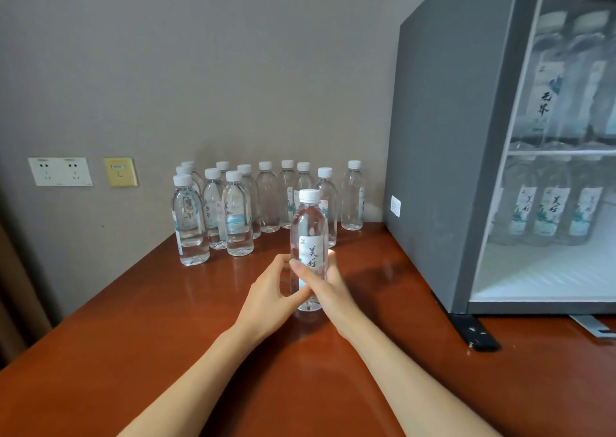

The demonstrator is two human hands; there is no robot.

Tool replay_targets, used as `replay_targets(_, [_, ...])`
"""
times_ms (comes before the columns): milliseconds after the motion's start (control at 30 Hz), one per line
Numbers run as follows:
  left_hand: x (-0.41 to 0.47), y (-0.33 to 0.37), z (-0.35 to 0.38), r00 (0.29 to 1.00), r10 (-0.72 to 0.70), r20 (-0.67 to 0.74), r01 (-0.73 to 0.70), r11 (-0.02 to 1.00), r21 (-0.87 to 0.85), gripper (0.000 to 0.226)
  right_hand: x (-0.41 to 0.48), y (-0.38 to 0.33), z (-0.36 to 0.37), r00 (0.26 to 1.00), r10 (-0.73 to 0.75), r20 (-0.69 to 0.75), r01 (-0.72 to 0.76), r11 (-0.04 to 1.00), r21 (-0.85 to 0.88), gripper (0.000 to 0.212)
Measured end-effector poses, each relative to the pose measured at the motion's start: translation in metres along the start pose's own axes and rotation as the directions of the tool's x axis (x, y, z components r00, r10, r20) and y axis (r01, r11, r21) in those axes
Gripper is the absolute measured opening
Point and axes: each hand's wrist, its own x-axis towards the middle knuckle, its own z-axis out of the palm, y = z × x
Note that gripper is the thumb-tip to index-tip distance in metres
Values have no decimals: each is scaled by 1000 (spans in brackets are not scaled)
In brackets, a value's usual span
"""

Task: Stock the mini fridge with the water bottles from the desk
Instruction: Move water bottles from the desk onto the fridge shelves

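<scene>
Pick-up step: left hand (268,291) and right hand (330,290) curl fingers round one upright bottle (308,233); next, probably a lift rightward into the mini fridge (450,136).

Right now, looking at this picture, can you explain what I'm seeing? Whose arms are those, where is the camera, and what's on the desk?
There is no machine here: these are a person's bare arms, seen from one camera worn on the head, looking forward and down. The left hand and right hand both grip one upright bottle of water. Under it is a reddish desk. Near the wall waits a cluster of spare bottles. At the right stands a grey fridge with stocked bottles in two tiers inside. Sockets show on the wall at the left.
</scene>
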Motion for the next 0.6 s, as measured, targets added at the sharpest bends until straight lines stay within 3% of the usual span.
replay_targets(300, [-3,0,1,999,50,22,-50,999,14,40,-10,-2,-2,998,-22,-58,19,998,-59,77])
replay_targets(600, [-32,31,11,970,235,57,-238,970,53,48,-42,-15,-24,963,-139,-231,122,989,-87,67])
